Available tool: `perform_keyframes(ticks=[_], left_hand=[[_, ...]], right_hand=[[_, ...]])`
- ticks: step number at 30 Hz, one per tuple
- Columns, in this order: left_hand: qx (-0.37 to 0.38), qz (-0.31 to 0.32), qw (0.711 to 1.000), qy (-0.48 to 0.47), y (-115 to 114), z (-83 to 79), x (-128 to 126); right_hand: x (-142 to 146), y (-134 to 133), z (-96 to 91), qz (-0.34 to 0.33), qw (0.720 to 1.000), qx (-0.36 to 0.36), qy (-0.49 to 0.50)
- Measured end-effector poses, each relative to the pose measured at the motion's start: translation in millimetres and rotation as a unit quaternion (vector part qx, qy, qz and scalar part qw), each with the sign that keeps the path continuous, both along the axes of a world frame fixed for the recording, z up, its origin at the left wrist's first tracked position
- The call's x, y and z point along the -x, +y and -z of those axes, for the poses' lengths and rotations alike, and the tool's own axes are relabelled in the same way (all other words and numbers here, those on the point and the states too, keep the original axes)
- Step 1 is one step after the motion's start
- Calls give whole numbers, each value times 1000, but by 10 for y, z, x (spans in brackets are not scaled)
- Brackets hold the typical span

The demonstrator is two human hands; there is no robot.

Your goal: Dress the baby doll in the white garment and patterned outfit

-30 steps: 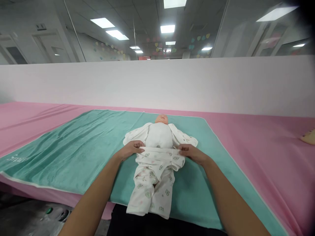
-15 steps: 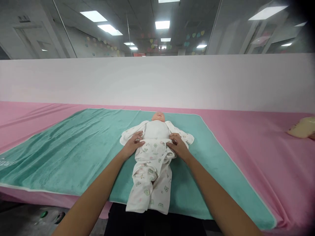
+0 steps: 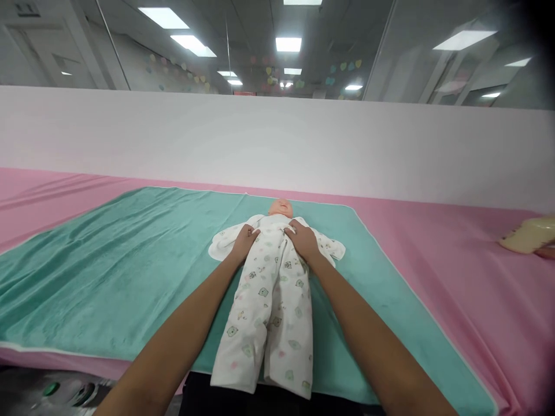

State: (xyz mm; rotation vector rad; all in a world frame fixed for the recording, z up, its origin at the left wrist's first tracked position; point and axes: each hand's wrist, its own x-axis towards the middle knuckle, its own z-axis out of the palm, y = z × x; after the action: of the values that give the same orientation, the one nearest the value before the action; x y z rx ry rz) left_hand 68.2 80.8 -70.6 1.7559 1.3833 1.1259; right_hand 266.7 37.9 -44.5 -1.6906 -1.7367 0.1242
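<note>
A pair of white patterned baby trousers (image 3: 269, 289) was stretched lengthwise over the front of a doll (image 3: 281, 208), which was laid face up on a green blanket (image 3: 151, 277). The waistband (image 3: 272, 227) was pinched at one side by the left hand (image 3: 244, 241) and at the other by the right hand (image 3: 304, 240), so each grip was closed on cloth; how far the doll's legs were covered inside could not be told. The fabric was judged light, soft and floppy, not fragile, and likely to be creased wherever it was left slack. The two sides of the waistband were judged the best places to be held, since the opening could be kept evenly spread from there. A white top (image 3: 223, 244), with its sleeves (image 3: 332, 248) spread out, was seen close beside both hands and could be caught by mistake. A pink covering (image 3: 455, 260) was spread beneath the blanket, backed by a white wall (image 3: 277, 144). A pale yellow object (image 3: 526, 236), not identifiable, was placed well apart, towards the right edge.
</note>
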Motion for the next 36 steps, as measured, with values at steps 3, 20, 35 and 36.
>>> perform_keyframes(ticks=[3,20,35,36], left_hand=[[-2,-45,999,-9,27,64,20],[-40,62,997,-39,-116,-23,25],[-55,-32,997,46,-1,-82,9],[-50,-35,997,56,17,-59,10]], right_hand=[[-3,6,111,12,990,-9,141],[-370,-386,236,-179,916,130,334],[-197,151,168,-13,999,-36,7],[-192,188,208,-6,998,-34,43]])
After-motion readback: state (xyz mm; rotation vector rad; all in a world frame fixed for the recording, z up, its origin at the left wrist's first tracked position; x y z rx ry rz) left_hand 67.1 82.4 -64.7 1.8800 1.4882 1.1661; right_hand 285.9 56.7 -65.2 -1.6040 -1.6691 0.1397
